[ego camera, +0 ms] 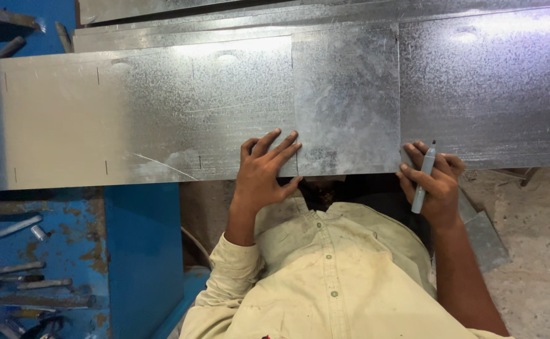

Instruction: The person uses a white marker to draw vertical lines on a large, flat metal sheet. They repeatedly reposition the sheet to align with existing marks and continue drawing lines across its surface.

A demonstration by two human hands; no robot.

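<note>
Sheets of galvanized steel [162,119] lie overlapped across the blue table [143,251], their near edges overhanging it. The left hand [265,166] presses flat, fingers spread, on the seam; should it slip, a sharp edge could cut it. The right hand [435,182] grips a grey marker [424,179] at the sheet's edge.

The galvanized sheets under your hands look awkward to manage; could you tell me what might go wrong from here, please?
The left hand lies flat across the near edge of the small overlapping sheet; bare fingers on cut metal could get sliced if it slides. That sheet lies loose on the long sheet, so it may shift away from the black marks. The right hand both grips the marker and steadies the edge, so its hold looks weak.
</note>
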